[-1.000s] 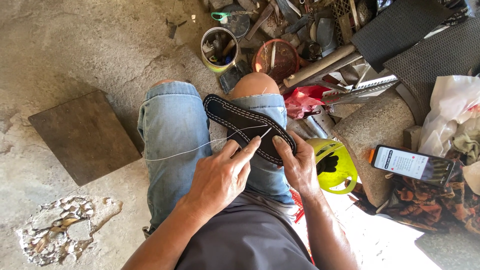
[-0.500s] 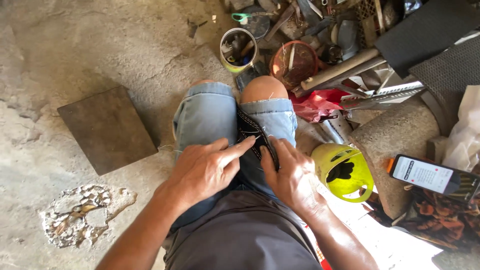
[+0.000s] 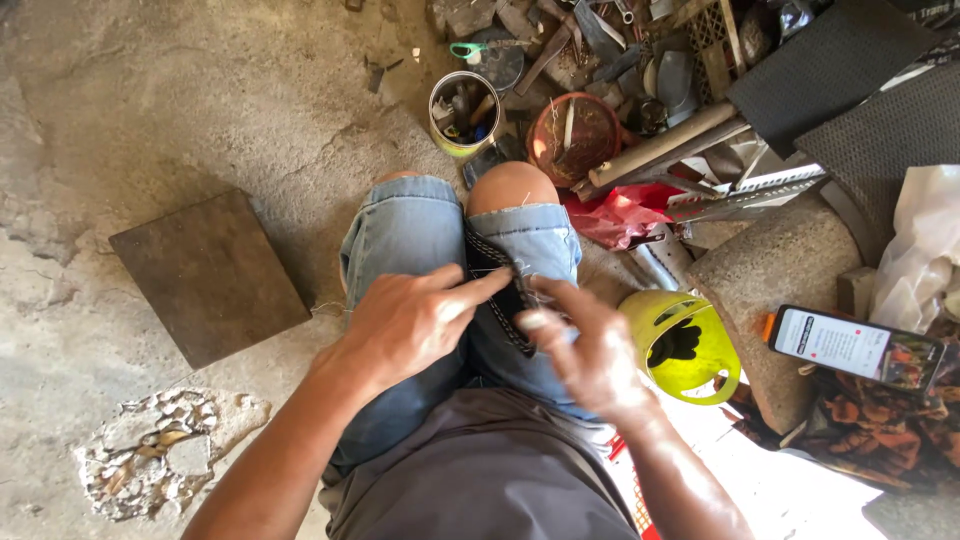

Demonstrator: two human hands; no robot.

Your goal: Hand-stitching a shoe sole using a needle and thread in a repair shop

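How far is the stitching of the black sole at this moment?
Done: white stitches already run along the visible edge of the black sole, which is held between the knees. In hand: the left hand presses on the sole with the index finger, and the right hand works beside it; a thin thread trails to the left. Left: most of the sole is hidden, so the rest cannot be judged.

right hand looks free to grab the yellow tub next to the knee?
Probably yes: the right hand works at the black sole on the lap, and the yellow tub sits just beside it, nothing between them.
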